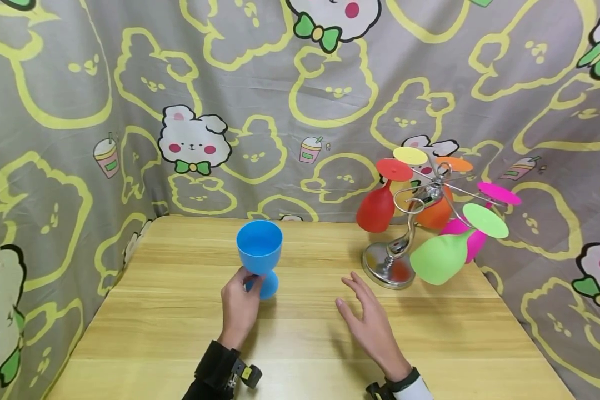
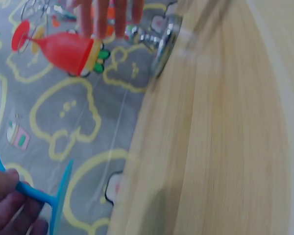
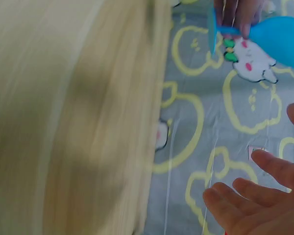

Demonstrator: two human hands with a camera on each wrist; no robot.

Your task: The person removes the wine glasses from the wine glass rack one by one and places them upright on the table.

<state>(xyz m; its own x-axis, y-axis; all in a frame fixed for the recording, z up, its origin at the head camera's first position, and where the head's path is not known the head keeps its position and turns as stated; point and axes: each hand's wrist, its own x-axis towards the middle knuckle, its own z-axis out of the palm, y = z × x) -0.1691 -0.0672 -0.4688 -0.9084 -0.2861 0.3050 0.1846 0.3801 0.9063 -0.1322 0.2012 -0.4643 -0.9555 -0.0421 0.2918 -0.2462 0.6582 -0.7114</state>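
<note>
A blue plastic goblet point(image 1: 260, 250) is held upright by its stem in my left hand point(image 1: 241, 303), left of the middle of the table. In the left wrist view, thumb and fingers pinch the stem point(image 2: 35, 192) just above the round foot. My right hand point(image 1: 372, 328) hovers over the table with fingers extended and apart, holding nothing. It is nearest to a chrome goblet rack point(image 1: 389, 266). From the rack hang upside-down goblets: a red one point(image 1: 376, 208), a green one point(image 1: 440, 258), a magenta one point(image 1: 475, 241), an orange one point(image 1: 436, 211) and a yellow one, mostly hidden.
The wooden table point(image 1: 180, 333) runs back to a grey patterned curtain point(image 1: 260, 66), which also closes in both sides. The rack stands near the table's back right, with its goblets jutting out around it. Black straps with small cameras sit on both wrists.
</note>
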